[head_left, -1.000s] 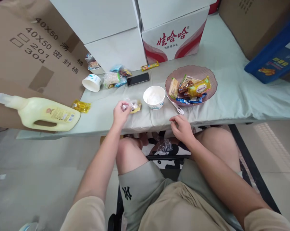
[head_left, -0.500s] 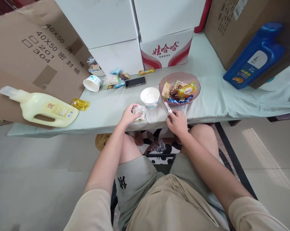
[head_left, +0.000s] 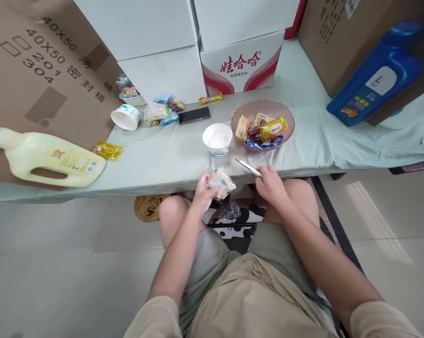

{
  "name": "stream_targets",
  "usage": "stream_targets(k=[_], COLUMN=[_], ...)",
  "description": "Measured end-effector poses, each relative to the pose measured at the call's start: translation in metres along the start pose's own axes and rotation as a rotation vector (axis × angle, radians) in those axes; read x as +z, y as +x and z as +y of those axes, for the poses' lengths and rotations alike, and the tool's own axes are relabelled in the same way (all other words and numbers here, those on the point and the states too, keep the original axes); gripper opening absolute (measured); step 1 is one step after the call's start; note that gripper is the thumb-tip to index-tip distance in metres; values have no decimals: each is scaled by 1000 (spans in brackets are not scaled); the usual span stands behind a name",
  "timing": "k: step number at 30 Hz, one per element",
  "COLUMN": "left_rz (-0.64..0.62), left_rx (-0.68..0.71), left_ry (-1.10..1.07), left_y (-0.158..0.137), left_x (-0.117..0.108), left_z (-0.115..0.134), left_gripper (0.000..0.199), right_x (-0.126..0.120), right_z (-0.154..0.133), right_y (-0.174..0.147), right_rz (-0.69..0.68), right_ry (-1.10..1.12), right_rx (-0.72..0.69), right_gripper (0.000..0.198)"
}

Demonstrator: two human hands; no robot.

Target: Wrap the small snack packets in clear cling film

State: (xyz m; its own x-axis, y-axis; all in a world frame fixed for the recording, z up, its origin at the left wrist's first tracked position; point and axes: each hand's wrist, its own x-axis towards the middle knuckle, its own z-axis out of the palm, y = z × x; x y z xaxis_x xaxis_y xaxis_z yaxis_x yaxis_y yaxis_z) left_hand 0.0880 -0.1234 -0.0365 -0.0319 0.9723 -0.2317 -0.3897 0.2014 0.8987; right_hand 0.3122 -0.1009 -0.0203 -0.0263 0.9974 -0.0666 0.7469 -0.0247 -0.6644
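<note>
What's in the packet (head_left: 224, 184) the left hand (head_left: 203, 191) grips is hard to see. The right hand (head_left: 271, 186) has picked up a knife (head_left: 249, 167).

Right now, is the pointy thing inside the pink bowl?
No, the right hand holds the pointy thing in front of the pink bowl, outside its rim.

Cup (head_left: 219, 150) left of bowl (head_left: 275, 108), phone (head_left: 194, 115) behind cup, packets (head_left: 128, 90) apparently inside farther container (head_left: 137, 101)

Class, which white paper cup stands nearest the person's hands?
The upright cup just left of the pink bowl; the tipped cup and the packet-filled cup are farther away, by the brown carton.
</note>
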Motion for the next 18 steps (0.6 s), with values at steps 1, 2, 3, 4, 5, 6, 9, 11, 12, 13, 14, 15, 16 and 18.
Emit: stream_targets(k=[1,2,3,4,5,6,9,11,12,13,14,15,16,18], left_rz=[10,28,48,58,50,25,-102,-175,-210,-250,-290,-322,-339,-331], left_rx=[17,35,53,69,82,93,112,115,112,98,74,42,9,-54], left_ry=[-16,-26,-22,5,57,128,364,462,487,494,485,469,454,433], left_y=[0,0,0,0,0,0,-1,-2,-3,-4,-5,-7,-9,-12], left_x=[1,3,6,8,10,12,12,9,7,5,3,2,2,3], left_z=[-2,-5,-7,-10,-13,-16,-19,-17,-16,-14,-12,-11,-11,-12], left_gripper=[73,75,78,82,84,83,68,63,62,63,63,63,62,57], right_x=[0,2,5,9,14,19,32,38,40,42,44,45,47,50], right_z=[2,3,3,1,-2,-5,-11,-11,-11,-11,-11,-11,-11,-9], right_y=[-11,-22,-32,-40,-46,-49,-47,-42,-40,-39,-37,-37,-36,-35], right_rz=[-16,-43,-74,-94,-101,-95,-54,-48,-49,-49,-47,-44,-39,-31], right_ry=[154,315,453,543,580,582,527,535,540,542,540,535,528,519], right_rx=[-3,-10,-21,-35,-48,-53,-23,6,17,32,50,71,93,132], right_gripper=[23,19,15,13,17,24,41,42,40,39,38,37,37,37])
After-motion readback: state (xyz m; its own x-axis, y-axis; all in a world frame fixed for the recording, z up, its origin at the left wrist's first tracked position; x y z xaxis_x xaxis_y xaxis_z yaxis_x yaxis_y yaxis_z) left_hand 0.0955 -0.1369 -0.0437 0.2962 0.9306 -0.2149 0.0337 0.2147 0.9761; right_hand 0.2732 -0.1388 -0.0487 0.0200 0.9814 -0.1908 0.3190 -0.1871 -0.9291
